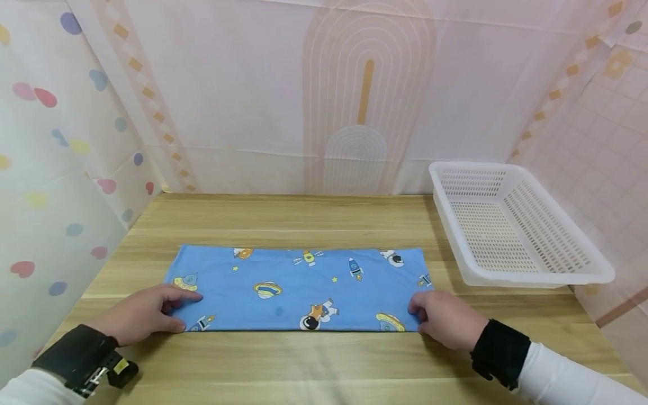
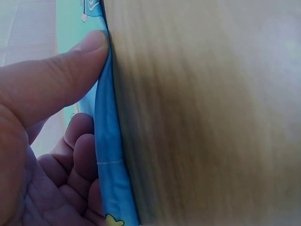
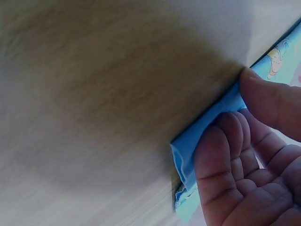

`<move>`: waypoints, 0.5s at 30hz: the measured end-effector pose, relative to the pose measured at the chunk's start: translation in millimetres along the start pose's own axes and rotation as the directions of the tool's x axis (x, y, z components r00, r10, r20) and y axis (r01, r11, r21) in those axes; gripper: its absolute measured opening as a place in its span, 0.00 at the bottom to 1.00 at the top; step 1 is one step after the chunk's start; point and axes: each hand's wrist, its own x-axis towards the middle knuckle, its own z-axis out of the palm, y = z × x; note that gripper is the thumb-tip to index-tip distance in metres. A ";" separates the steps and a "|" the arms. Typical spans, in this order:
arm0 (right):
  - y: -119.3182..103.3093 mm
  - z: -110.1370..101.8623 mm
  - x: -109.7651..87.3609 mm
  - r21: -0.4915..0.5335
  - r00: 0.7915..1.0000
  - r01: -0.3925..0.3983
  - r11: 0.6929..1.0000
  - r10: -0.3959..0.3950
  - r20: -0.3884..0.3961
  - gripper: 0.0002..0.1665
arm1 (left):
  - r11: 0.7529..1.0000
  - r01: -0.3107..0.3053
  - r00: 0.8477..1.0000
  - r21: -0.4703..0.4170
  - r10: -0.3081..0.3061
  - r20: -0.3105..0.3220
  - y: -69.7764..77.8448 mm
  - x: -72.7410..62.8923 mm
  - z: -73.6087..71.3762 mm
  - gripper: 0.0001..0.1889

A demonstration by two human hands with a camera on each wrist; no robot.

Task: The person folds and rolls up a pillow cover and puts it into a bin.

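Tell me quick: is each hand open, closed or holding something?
Left hand: touching the blue cloth at its left end; can't tell whether gripping.
Right hand: touching its right end; can't tell whether gripping.

Wood-grain tabletop (image 1: 304, 368), pale patterned walls (image 1: 243, 84)

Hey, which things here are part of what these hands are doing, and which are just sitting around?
Part of the job:
- blue printed cloth, laid in a long strip
- left hand, touching its left end
- right hand, touching its right end

Apparently just around:
- white basket, touched by neither hand
- patterned sheet, hanging behind the table
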 end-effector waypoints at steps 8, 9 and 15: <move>-1.0 0.9 4.1 -0.007 0.999 -0.015 1.000 0.015 -0.048 0.08 | 1.000 0.005 1.000 -0.013 -0.005 0.005 3.2 0.0 -1.1 0.30; -0.9 1.6 5.3 -0.010 0.998 -0.019 1.000 0.018 -0.060 0.10 | 1.000 -0.001 1.000 -0.011 0.001 0.003 3.7 -0.1 -1.2 0.30; -10.1 4.6 13.0 -0.062 0.990 -0.066 0.996 0.058 -0.127 0.20 | 1.000 -0.008 1.000 -0.004 0.008 -0.017 6.4 1.0 -0.9 0.31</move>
